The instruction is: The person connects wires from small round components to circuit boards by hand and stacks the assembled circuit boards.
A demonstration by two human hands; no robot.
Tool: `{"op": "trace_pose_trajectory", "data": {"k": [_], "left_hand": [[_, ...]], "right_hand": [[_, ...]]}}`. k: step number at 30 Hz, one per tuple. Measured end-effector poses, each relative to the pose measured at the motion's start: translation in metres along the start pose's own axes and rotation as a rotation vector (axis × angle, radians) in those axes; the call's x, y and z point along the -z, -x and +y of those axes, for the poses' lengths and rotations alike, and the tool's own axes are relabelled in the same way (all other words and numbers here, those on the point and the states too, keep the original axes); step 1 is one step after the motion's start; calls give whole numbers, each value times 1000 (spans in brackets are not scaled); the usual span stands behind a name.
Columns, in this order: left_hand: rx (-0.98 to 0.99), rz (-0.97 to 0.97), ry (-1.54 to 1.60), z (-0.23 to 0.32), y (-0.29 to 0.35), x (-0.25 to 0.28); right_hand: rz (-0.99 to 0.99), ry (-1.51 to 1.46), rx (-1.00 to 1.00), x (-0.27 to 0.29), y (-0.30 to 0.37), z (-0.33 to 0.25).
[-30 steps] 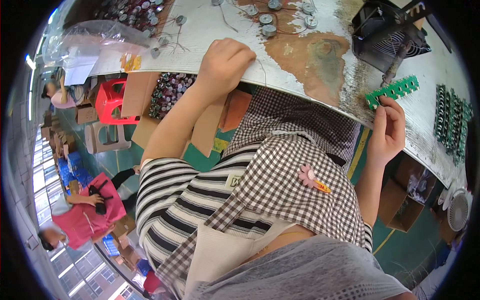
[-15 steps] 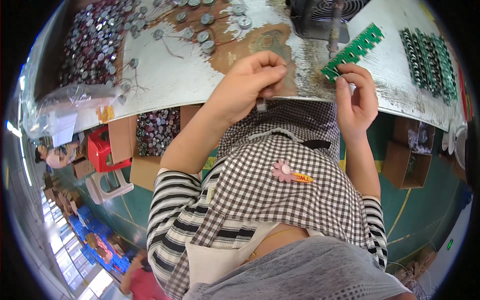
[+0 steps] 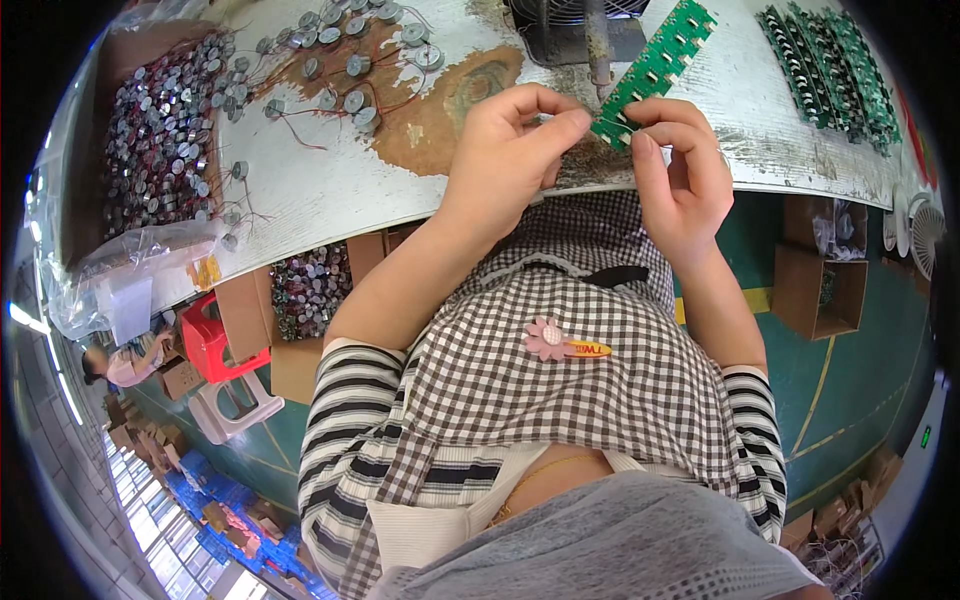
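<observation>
My right hand (image 3: 688, 172) pinches the lower end of a long green circuit board (image 3: 655, 70) between thumb and fingers. The board slants up to the right and carries a row of small pale parts. Beside that same end, my left hand (image 3: 520, 145) is closed in a pinch, thumb against forefinger. What it holds is mostly hidden; thin pale wires seem to run at its fingertips near the board. Just left of the board, a soldering iron (image 3: 597, 45) points down, its tip close to the board's edge.
Loose small round motors with red wires (image 3: 357, 66) lie on the worn white table (image 3: 290, 190). A box of many more motors (image 3: 160, 140) stands left. Stacked circuit boards (image 3: 830, 80) lie at the right, and a black fan (image 3: 560, 40) stands behind the iron. Cardboard boxes (image 3: 815, 290) sit below the table.
My left hand has come to the board's lower end, closing the gap between my hands. The right hand keeps its hold on the board. The whole view has shifted somewhat.
</observation>
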State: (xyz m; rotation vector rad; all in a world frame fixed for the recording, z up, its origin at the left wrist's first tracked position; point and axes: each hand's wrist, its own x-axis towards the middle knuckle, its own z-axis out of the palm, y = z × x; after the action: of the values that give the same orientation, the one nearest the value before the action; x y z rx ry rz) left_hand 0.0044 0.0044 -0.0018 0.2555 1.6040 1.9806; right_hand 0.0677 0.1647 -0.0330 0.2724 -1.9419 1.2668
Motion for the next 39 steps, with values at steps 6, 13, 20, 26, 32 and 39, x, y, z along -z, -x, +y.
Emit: {"op": "trace_pose_trajectory", "data": {"k": [6,13,20,26,32,39], "left_hand": [[-68,46,22,-1,-1,-3],[-176,83,16,-1,-7,-8],[-183,125,-120,-3,-4,-10],[-234,126,-110,-4,-9,-10],[-269,169,-230,-6,-2,-7],[-214,35,-295,-3,-4,-2]], "right_hand": [[-4,12,41,0,-4,-1],[33,108,90,-3,-11,4],[28,96,54,-4,-4,1],[38,122,85,-3,-11,5],[-6,45,29,-4,0,-1],[30,79,45,-3,0,3]]}}
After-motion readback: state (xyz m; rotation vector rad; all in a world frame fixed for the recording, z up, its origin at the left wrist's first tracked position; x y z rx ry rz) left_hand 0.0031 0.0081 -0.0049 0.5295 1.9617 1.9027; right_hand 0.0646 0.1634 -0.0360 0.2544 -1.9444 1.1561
